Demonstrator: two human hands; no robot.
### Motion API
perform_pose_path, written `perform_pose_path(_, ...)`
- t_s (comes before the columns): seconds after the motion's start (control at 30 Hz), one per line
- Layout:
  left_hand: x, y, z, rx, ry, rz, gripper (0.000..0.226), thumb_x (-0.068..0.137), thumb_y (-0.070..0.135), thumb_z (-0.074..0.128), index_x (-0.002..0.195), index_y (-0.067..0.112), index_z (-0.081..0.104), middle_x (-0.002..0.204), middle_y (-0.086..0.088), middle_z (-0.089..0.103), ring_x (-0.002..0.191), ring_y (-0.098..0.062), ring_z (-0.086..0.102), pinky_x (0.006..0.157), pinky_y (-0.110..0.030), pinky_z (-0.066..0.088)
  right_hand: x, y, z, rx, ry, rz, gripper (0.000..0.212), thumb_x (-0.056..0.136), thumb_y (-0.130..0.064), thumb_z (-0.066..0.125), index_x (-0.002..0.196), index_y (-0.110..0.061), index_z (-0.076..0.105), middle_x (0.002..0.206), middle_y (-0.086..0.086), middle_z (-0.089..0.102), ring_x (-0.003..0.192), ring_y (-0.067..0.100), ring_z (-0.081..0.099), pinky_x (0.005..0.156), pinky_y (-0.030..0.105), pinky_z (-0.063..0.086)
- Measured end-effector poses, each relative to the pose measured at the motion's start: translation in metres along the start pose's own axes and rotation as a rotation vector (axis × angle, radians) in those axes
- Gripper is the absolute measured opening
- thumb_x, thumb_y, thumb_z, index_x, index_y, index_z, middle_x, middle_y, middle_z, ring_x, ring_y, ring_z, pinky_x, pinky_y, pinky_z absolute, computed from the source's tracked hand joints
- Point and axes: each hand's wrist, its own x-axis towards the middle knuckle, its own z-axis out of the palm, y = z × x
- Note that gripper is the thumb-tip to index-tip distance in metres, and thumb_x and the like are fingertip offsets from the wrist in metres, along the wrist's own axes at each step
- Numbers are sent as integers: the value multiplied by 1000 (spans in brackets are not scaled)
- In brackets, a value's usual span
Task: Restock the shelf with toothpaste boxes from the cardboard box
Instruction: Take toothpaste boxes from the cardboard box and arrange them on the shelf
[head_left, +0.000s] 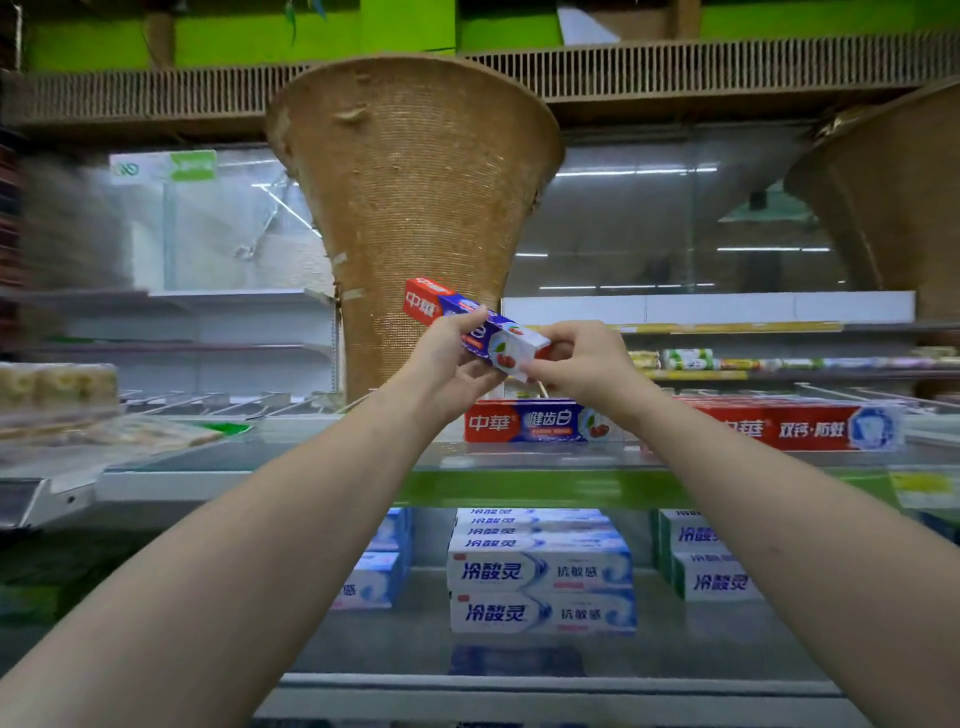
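A red, blue and white toothpaste box (431, 304) is held tilted in the air in front of the shelf, its red end pointing up and left. My left hand (449, 358) grips its middle from below. My right hand (582, 364) pinches its white near end. Just beneath, a matching toothpaste box (524, 422) lies flat on the glass shelf (311, 460), with a row of red toothpaste boxes (810, 427) to its right. The cardboard box is out of view.
A woven brown column (415, 208) rises behind the held box, and another woven column (893, 197) stands at the right. On the lower shelf sit stacks of white and blue toothpaste boxes (540, 571). Wrapped goods (57, 387) lie at the far left.
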Motion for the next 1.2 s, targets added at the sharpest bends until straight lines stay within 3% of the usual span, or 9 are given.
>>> perform_pose_path(0.2,13,12,-23,-74,130,63,32,93,3,67,120,6,50,118,-22,60,105,-36,66,82,-52,61,-2,23,-26,133,55,156,33,85,-8,75,117,-13,65,109,9,72,94,21,71,80,40,62)
perform_pose_path(0.33,15,7,-33,191,141,8,35,85,-1,74,112,5,53,117,-21,62,105,-31,65,87,-45,61,-7,38,-36,83,75,249,38,86,-7,71,123,-10,62,113,9,69,97,26,69,79,45,62)
perform_pose_path(0.47,25,-6,-42,601,228,2,48,74,13,88,112,3,62,111,-14,70,100,-26,68,83,-37,61,-13,41,-42,-5,130,324,30,79,-8,66,109,-3,68,106,13,70,101,31,66,88,52,57)
perform_pose_path(0.53,28,-10,-44,704,276,9,55,70,24,92,112,5,62,109,-11,69,101,-25,65,79,-37,59,-15,39,-41,-34,131,363,22,79,-1,61,99,7,67,98,21,69,90,29,65,83,54,57)
perform_pose_path(0.6,31,-12,-42,728,271,5,56,71,26,91,114,5,61,109,-11,69,102,-26,64,75,-38,58,-16,38,-39,-55,138,378,30,79,2,56,106,13,64,101,27,68,80,28,63,77,52,57)
perform_pose_path(0.77,31,0,-40,735,246,9,47,73,24,90,106,4,64,99,-11,74,86,-23,68,73,-37,57,-17,37,-44,49,133,353,6,83,-5,63,80,-8,68,89,19,70,80,34,67,73,55,61)
perform_pose_path(0.93,24,1,-51,914,207,-89,48,66,13,93,102,0,64,100,-14,73,92,-26,72,70,-37,61,-18,33,-38,-30,37,400,13,79,3,61,89,3,69,86,20,69,78,34,71,70,51,62)
perform_pose_path(1.1,19,-6,-49,988,211,-115,52,64,8,93,104,-2,62,94,-17,75,81,-26,75,52,-32,58,-16,37,-32,-204,-22,426,20,83,0,61,100,5,69,101,26,69,94,36,69,83,55,58)
perform_pose_path(1.2,22,-6,-40,1069,187,-95,46,69,4,90,103,-3,59,97,-20,71,84,-29,73,59,-35,62,-14,41,-31,-268,-107,488,17,90,2,55,106,0,62,103,18,65,89,27,66,72,39,61)
